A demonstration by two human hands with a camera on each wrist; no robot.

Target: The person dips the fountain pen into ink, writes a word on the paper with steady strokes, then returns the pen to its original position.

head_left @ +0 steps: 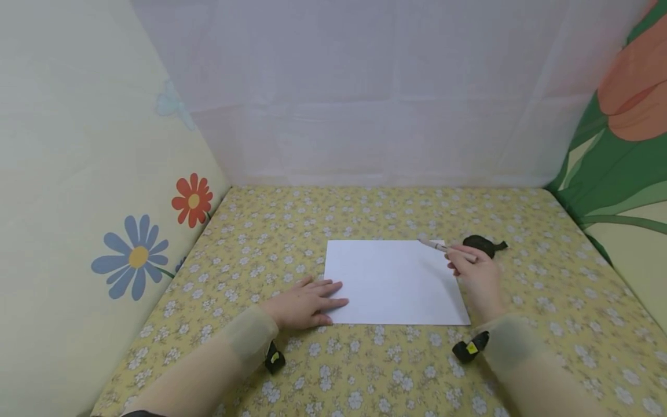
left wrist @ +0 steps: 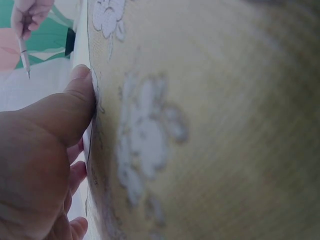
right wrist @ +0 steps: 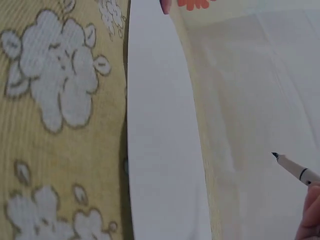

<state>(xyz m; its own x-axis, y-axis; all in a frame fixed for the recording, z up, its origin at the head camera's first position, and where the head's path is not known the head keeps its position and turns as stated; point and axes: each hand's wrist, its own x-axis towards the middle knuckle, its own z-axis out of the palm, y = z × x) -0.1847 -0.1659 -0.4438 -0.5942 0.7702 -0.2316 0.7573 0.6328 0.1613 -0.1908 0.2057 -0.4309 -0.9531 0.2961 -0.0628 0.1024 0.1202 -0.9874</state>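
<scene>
In your head view, diffuse, rather dim light falls almost evenly; its source lies outside the frame; the white sheet [head_left: 385,284] reads as the brightest area, with a soft grey shadow beside your right grip [head_left: 479,281]; in your left wrist view, the surface [left wrist: 215,130] blurs and darkens toward the right; your left grip [left wrist: 35,170] lies in shade; in your right wrist view, the sheet's long edges appear bowed; a narrow shadow borders its left edge; the pen [right wrist: 297,169] looks fairly sharp.

white paper [head_left: 388,281] lies flat; pale, dark-tipped pen [head_left: 439,247] tilts above it.
</scene>
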